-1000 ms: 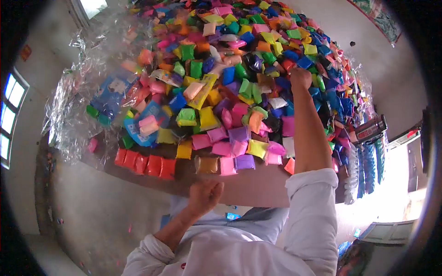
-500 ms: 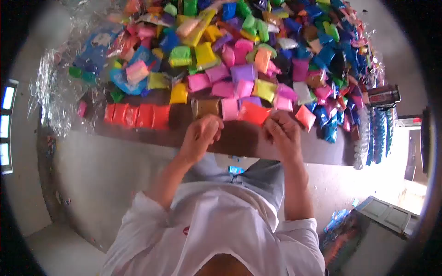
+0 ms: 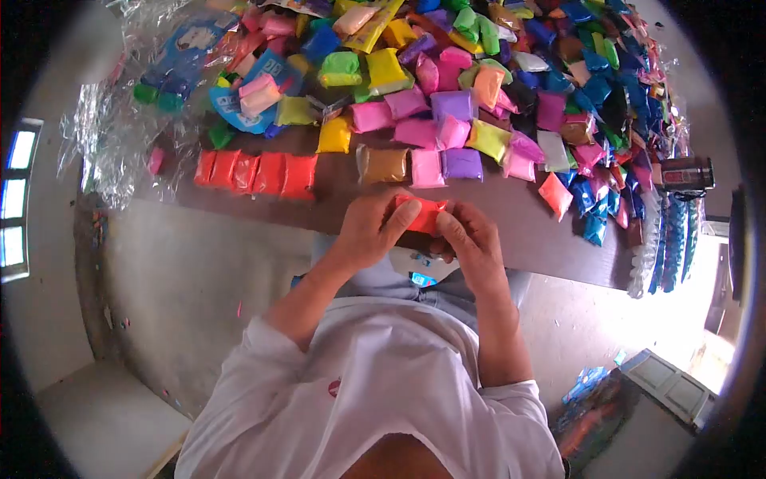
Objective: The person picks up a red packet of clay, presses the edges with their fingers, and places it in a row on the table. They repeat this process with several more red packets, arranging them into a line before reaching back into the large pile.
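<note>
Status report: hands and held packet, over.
Left hand and right hand both gripping small, rectangular red plastic packet. Packet near front edge of brown tabletop. Nothing seen blocking it.

- Setting: small workshop, by appearance.
- Evidence: brown table [image 3: 550, 249] heaped with coloured packets [image 3: 453, 105]; loose clear plastic film [image 3: 89, 148].
- Bare grey floor [image 3: 187, 263]; paned window [image 3: 13, 196].

Red packet [image 3: 424, 217]: was partly hidden by thumbs [image 3: 404, 213]
Tabletop [image 3: 542, 249]: far edge was cut off
Can [image 3: 688, 173]: lettering was illegible
</note>
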Demonstrator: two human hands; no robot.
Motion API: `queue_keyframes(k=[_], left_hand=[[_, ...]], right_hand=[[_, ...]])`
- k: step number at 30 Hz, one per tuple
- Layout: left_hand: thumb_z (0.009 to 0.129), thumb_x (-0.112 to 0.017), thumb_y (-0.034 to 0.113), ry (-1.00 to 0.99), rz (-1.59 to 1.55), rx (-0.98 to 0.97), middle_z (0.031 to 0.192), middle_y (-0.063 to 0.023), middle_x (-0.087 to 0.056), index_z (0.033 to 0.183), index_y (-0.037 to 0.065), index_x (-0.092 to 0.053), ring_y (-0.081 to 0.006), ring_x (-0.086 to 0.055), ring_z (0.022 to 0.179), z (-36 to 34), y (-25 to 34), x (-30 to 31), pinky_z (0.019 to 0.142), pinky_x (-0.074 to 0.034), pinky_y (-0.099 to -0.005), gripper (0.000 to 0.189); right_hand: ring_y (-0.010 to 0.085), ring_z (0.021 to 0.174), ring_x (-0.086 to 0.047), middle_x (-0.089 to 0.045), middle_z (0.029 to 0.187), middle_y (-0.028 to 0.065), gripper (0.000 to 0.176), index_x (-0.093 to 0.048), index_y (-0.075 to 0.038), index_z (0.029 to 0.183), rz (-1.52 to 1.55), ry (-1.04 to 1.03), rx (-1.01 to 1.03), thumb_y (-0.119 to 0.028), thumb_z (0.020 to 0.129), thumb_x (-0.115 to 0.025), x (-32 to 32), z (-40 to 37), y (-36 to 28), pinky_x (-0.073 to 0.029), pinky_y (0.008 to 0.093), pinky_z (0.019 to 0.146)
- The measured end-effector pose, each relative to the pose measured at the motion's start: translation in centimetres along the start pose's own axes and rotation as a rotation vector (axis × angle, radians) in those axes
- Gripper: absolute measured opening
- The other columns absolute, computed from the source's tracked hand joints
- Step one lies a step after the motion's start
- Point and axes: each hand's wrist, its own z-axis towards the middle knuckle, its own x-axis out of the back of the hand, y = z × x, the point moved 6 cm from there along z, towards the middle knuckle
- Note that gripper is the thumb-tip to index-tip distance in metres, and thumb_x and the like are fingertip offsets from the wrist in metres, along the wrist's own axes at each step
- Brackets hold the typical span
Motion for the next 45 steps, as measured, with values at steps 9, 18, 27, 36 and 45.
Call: queue_keyframes(k=[9,18,27,36,45], left_hand=[[0.093,-0.041,0.031,0.017,-0.033,0.012,0.056,-0.0156,-0.044,0.071,0.000,-0.051,-0.0279,-0.042,0.050,0.6,-0.3,0.2,0.051,-0.036,-0.0374,0.040],[0.094,-0.038,0.037,0.069,0.153,-0.075,0.061,-0.0202,-0.051,0.074,0.001,-0.056,-0.0375,-0.052,0.058,0.7,0.3,-0.2,0.052,-0.039,-0.0398,0.044],[0.094,-0.037,0.036,0.013,0.227,-0.005,0.064,-0.0206,-0.054,0.079,0.003,-0.059,-0.0388,-0.056,0.063,0.7,0.7,-0.2,0.053,-0.042,-0.0422,0.042],[0.093,-0.038,0.035,0.039,0.229,-0.026,0.064,-0.0191,-0.057,0.077,0.005,-0.060,-0.0389,-0.056,0.064,0.7,0.7,-0.4,0.056,-0.044,-0.0423,0.041],[0.090,-0.045,0.034,0.183,0.149,-0.019,0.066,-0.0181,-0.055,0.077,-0.003,-0.055,-0.0271,-0.054,0.062,0.5,1.0,-0.6,0.058,-0.040,-0.0407,0.041]], right_hand=[[0.0045,0.048,-0.043,-0.051,0.059,0.0009,0.025,-0.051,-0.005,0.073,0.002,-0.016,0.037,-0.021,0.093,-0.046,-0.3,0.4,0.6,-0.034,0.0183,0.043],[0.0038,0.056,-0.045,-0.054,0.068,-0.0033,0.019,-0.061,-0.002,0.089,0.005,0.091,-0.002,-0.020,0.088,-0.057,-0.9,0.2,0.6,-0.036,0.0189,0.048],[0.0051,0.060,-0.052,-0.058,0.079,0.0005,0.022,-0.057,-0.002,0.103,0.097,0.003,0.015,-0.018,0.087,-0.055,-0.6,0.4,1.5,-0.039,0.0184,0.047],[0.0052,0.059,-0.047,-0.055,0.066,-0.0005,0.017,-0.059,0.002,0.089,-0.039,0.174,0.025,-0.014,0.084,-0.054,-1.3,0.5,1.9,-0.041,0.0223,0.052],[0.0269,0.066,-0.058,-0.058,0.073,0.0194,0.026,-0.058,0.001,0.091,-0.199,0.242,0.192,-0.024,0.087,-0.054,-0.5,0.2,0.9,-0.045,0.0371,0.061]])
